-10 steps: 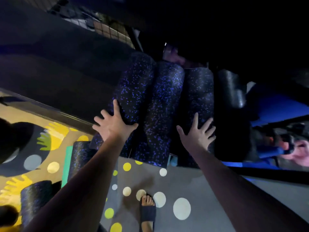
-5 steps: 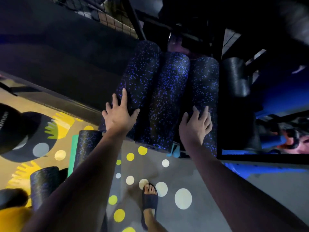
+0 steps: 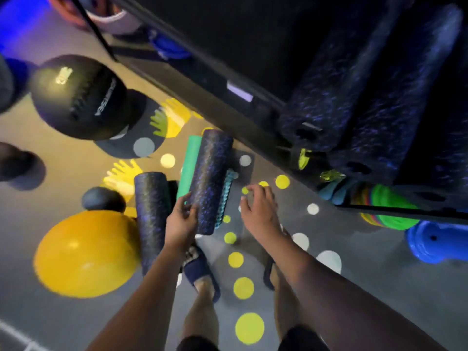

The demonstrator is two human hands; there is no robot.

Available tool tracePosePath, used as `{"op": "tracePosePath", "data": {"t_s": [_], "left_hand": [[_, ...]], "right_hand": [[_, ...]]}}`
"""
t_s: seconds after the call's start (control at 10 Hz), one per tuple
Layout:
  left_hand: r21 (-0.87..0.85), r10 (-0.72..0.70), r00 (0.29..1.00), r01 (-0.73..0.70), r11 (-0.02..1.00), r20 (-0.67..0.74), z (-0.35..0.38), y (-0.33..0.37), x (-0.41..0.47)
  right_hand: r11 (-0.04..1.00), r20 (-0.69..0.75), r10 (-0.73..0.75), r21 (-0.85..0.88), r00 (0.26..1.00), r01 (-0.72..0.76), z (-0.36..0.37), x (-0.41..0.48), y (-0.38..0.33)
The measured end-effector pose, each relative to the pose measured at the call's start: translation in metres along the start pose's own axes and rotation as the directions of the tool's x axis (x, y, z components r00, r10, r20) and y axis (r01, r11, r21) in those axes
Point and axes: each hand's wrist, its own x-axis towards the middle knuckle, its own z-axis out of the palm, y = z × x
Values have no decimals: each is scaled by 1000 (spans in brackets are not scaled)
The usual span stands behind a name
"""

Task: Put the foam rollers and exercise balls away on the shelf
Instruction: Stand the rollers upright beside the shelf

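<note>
Beside the left hand (image 3: 181,221) lies a dark, blue-speckled foam roller (image 3: 212,173).

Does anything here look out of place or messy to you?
Yes. On the floor, two speckled rollers, a green roller and a bumpy teal roller lie bunched at odd angles, with a yellow ball and black balls scattered nearby. The shelf rollers lie neatly side by side.

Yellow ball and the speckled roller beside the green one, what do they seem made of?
Yellow ball: likely inflated rubber or vinyl; smooth, with soft shiny highlights. Speckled roller: probably dense foam; matte black, blue flecks, grainy surface.
</note>
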Motion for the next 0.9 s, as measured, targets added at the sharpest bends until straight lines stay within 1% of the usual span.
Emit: {"op": "tracePosePath", "data": {"t_s": [0.1,0.2,0.3,0.4,0.5,0.6,0.7,0.8,0.9], "left_hand": [[-2,-91,986,92,996,141,-23,-46,24],[161,-240,942,206,965,235,-23,-90,61],[450,-282,923,141,882,263,-7,-156,126],[243,-210,961,164,956,179,31,-205,197],[-42,-234,945,249,967,227,71,-231,241],[-68,-218,939,244,967,264,92,-245,245],[-154,-279,920,329,932,276,73,-213,215],[-164,-354,897,404,900,267,20,-146,149],[-210,-372,898,420,883,235,-28,-105,89]], "right_hand": [[900,376,383,55,844,-433,65,-5,1],[768,532,508,78,678,-636,122,-3,21],[709,570,507,150,647,-689,190,16,57],[672,593,502,192,630,-716,242,45,82],[564,622,499,296,604,-771,297,80,116],[470,672,510,304,537,-828,329,83,132],[391,611,581,371,538,-842,316,65,127],[425,566,591,387,575,-818,224,21,41],[439,560,570,411,601,-799,147,-19,-39]]}}
